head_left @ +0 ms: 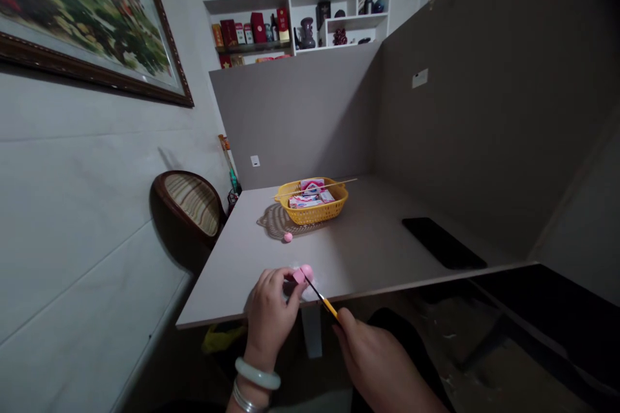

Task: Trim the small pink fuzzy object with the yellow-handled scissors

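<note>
Near the front edge of the table, my left hand (274, 300) pinches a small pink lump (299, 275) between thumb and fingers. The lump looks partly flat-sided, with a rounder pink part (307, 270) against its right side; I cannot tell if they are one piece. My right hand (361, 339) is wrapped round a thin tool with a yellow handle (330, 307) and a dark, narrow shaft. Its tip meets the pink lump, and the exact tip shape is too small to tell. Pale scraps (310, 293) lie beneath. A small pink ball (288, 237) rests farther back.
A yellow plastic basket (317, 214) holding several pink-and-white boxes stands toward the back, with a thin stick (341, 182) across its rim. A flat black object (443, 242) lies at the right. Grey panels (300, 122) border the table (223, 277); a round-backed chair (186, 206) is at the left.
</note>
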`<state>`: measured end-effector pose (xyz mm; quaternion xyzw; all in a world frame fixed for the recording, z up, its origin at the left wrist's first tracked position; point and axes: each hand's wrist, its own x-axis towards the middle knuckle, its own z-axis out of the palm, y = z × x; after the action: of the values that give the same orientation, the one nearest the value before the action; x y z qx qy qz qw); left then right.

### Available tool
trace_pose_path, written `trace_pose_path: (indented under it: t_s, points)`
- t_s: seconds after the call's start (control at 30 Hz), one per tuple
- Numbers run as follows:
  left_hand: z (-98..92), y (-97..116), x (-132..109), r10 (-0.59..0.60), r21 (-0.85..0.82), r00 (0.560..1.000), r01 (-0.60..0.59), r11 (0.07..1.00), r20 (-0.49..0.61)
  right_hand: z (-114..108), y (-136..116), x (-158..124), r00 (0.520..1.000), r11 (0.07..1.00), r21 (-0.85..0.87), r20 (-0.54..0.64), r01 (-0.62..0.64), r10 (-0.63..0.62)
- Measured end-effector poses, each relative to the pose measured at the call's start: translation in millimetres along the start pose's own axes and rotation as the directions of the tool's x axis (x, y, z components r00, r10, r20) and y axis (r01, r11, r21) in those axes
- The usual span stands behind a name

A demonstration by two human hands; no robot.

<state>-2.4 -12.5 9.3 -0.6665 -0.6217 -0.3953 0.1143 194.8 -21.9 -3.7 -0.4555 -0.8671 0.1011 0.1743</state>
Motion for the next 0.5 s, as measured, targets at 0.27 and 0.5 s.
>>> trace_pose_path:
  t_s: [0.27, 0.5]
  points:
    - [-0.4, 2, 0, -0.013, -0.006, 1.000, 0.013, 1.000, -0.003, 3, -7, 18, 0.996, 0.999, -0.029, -0.073, 0.044, -0.046]
    - [0.7, 1, -2, -0.059, -0.007, 0.998, 0.059, 0.998, 0.024, 2, 8, -8, 0.997, 0.996, 0.094, -0.072, 0.001, 0.006]
